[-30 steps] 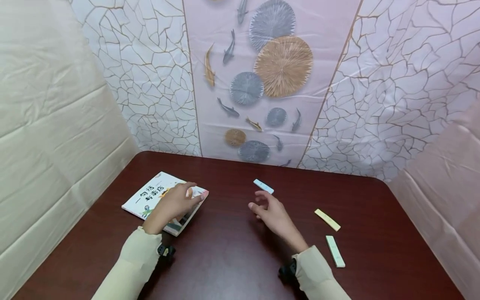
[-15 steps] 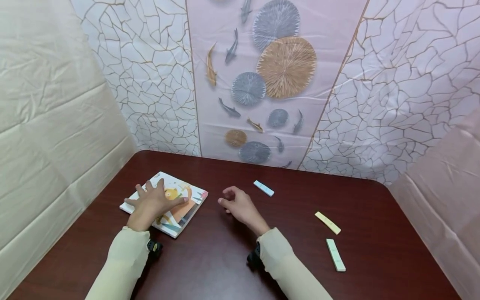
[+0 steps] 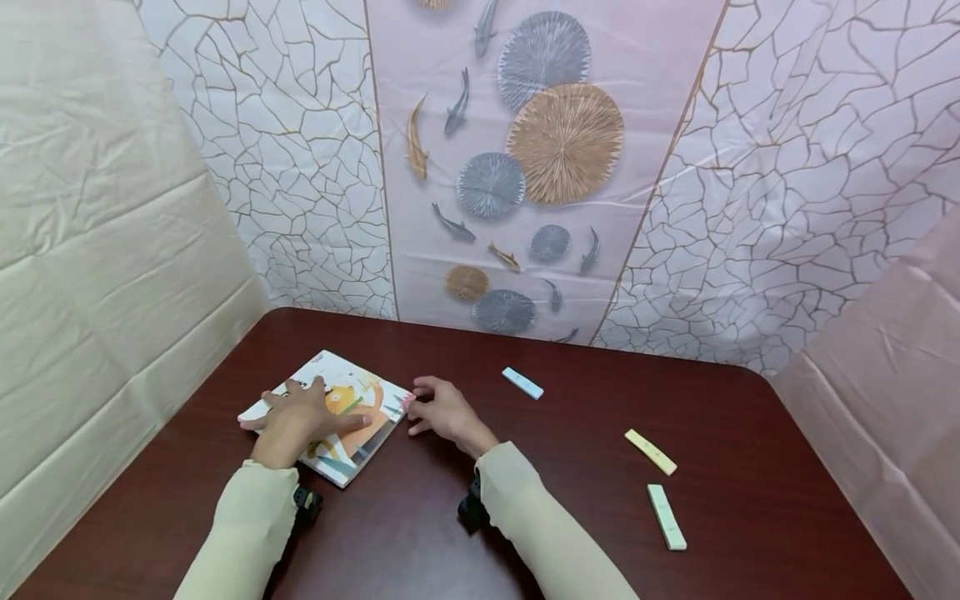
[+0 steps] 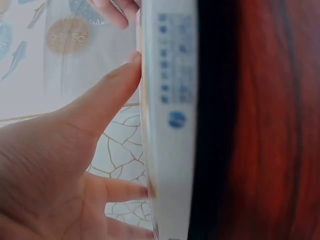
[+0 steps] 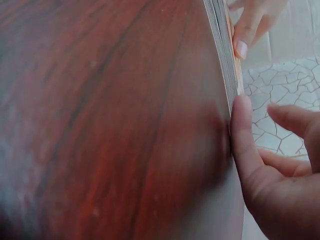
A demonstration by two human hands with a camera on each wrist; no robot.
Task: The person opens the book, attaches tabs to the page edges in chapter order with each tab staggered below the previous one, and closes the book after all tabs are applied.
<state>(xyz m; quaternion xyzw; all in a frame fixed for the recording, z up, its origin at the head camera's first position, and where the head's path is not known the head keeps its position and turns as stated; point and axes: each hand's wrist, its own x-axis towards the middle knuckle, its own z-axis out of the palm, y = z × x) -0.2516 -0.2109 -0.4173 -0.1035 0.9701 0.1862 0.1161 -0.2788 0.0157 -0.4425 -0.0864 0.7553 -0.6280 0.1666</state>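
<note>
A thin white paperback book (image 3: 345,458) with an illustrated orange and yellow cover lies flat on the dark red-brown table at the left. My left hand (image 3: 296,421) rests on the cover with its fingers spread. In the left wrist view, its thumb (image 4: 112,87) touches the cover above the white printed spine (image 4: 172,150). My right hand (image 3: 450,417) is at the book's right corner, fingers loosely bent. The right wrist view shows one fingertip (image 5: 242,107) against the edge of the pages (image 5: 225,50), with the other fingers apart from the cover.
Right of the book lie a light blue strip (image 3: 522,382), a yellow strip (image 3: 651,452) and a pale green strip (image 3: 667,517), apart from one another. Patterned cloth (image 3: 495,275) hangs behind the table (image 3: 585,500), with plain cloth at both sides.
My left hand has moved left across the cover and spread its fingers. My right hand has moved left from near the blue strip to the book's right corner.
</note>
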